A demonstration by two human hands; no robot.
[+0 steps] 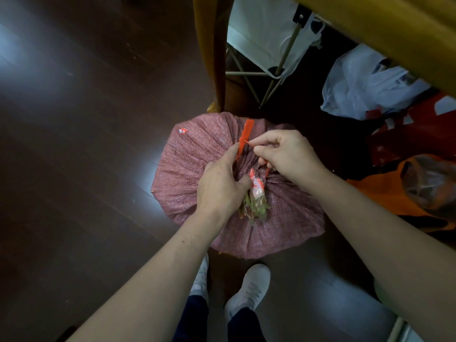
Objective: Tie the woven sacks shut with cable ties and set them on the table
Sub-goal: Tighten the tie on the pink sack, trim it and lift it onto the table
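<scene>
Arms (153,267) down, tying the sack (197,156) on the floor (74,119).
Left grip (219,181) clamps the bunched neck (256,191) so it can't spread; right grip (288,154) pinches the thin tail of the tie (245,134), ready to thread, I'd say.

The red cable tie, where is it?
In the head view's middle, the red cable tie is on the woven sack, at its gathered neck, between the left hand and right hand.

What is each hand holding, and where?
Left hand grips the woven sack at its gathered neck; right hand pinches the red cable tie by its thin tail.
</scene>
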